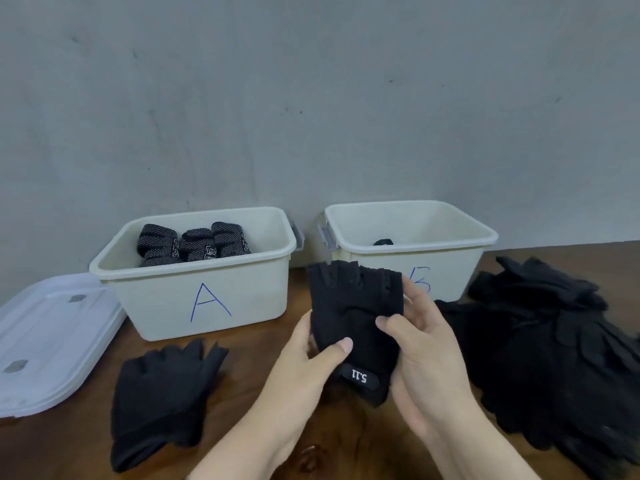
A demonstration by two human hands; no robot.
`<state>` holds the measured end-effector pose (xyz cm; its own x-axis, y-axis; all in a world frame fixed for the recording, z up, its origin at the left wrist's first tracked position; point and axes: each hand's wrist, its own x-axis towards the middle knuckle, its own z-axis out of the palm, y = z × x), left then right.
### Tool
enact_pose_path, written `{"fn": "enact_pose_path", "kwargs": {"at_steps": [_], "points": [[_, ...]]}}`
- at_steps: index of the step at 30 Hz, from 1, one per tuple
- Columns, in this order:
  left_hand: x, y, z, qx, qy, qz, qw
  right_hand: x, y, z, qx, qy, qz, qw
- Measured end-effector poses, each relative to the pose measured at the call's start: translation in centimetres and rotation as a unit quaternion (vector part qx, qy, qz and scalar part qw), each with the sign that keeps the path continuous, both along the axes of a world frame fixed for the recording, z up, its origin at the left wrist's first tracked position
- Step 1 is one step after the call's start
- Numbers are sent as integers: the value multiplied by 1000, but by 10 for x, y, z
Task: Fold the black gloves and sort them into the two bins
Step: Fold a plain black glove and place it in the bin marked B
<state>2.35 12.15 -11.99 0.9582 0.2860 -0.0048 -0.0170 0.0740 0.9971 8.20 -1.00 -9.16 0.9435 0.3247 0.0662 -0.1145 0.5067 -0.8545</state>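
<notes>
Step in hand: a fingerless glove (356, 317) is held up flat, unfolded, before bin A (194, 271) and bin B (408, 237).
Left hand (311, 362): thumb pinched on its lower edge.
Right hand (422, 344): fingers curled round its right edge.
Next move, judged: folding is called for, then binning.
Stock: glove pile (554, 358) at the table's right edge.

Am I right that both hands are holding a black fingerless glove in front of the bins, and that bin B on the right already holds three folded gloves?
Not quite. The head view shows the three folded gloves in bin A, on the left. Bin B shows only a bit of something dark. The left hand and right hand do hold the black fingerless glove.
</notes>
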Motion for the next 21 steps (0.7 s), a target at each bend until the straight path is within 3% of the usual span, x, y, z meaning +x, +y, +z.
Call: {"fn": "enact_pose_path", "kwargs": {"at_steps": [3,7,9,13,17,21], "points": [[12,-2,2,-53,-25,-12,998,5,-7,8,0,7,8,1000],[25,4,16,-3,-53,-5,999,20,-22,27,-20,12,49,999],[31,7,24,51,-65,-27,996,32,-33,42,-98,-2,86,991],[42,7,37,116,-88,-49,988,49,-50,78,-300,-56,143,941],[57,7,45,137,-111,-24,984,66,-53,101,-408,-102,103,901],[79,16,31,125,-133,90,979,98,-56,145,-419,-149,6,896]]}}
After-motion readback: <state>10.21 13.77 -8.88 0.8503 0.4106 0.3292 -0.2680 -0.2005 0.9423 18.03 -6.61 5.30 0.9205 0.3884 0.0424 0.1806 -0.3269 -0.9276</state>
